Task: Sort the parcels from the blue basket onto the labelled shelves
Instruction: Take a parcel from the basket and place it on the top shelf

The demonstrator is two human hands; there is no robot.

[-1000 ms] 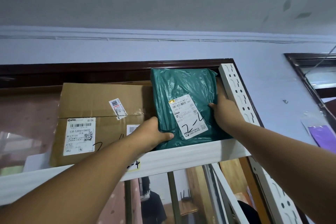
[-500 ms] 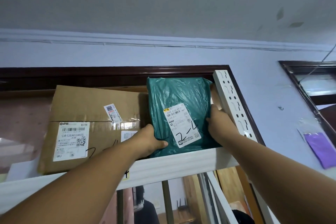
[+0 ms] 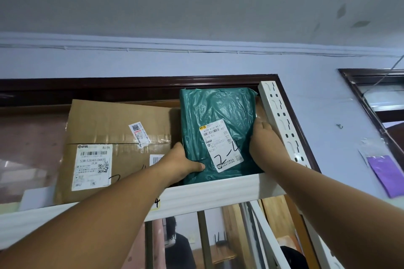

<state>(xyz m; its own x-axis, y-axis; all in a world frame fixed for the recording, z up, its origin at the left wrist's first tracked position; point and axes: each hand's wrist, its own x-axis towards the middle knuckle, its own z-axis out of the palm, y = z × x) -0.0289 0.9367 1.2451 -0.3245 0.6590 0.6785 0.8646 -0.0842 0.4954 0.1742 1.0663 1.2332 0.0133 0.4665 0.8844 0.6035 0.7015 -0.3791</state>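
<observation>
Green parcel point(image 3: 218, 116) stood upright on the top shelf point(image 3: 218, 192), at its right end, between the cardboard box point(image 3: 118, 137) and the white slotted upright point(image 3: 282, 120). It touched the box on its left; its lower edge sat behind the shelf lip. Handwritten "2-4" on its shipping label point(image 3: 220, 144).

Left hand point(image 3: 181, 166) gripped the parcel's lower left edge, thumb curled across the front face. Right hand point(image 3: 264, 142) held the right edge, fingers wrapped behind it, wedged between parcel and upright.

Handling, as a judgement: wrinkled poly mailer, so a soft, slick skin; likely light, contents probably flat and somewhat stiff since it stood without sagging. Film would slide under a fingertip pinch, so best taken by both side edges low down, as here. Could topple forward if let go before it leaned on the box.

Count: one green parcel, one cardboard box, so two parcels on this shelf. Three labels visible on the box, one on the mailer. One yellow shelf tag point(image 3: 156, 203), partly hidden by the left forearm. Blue basket not in view.
</observation>
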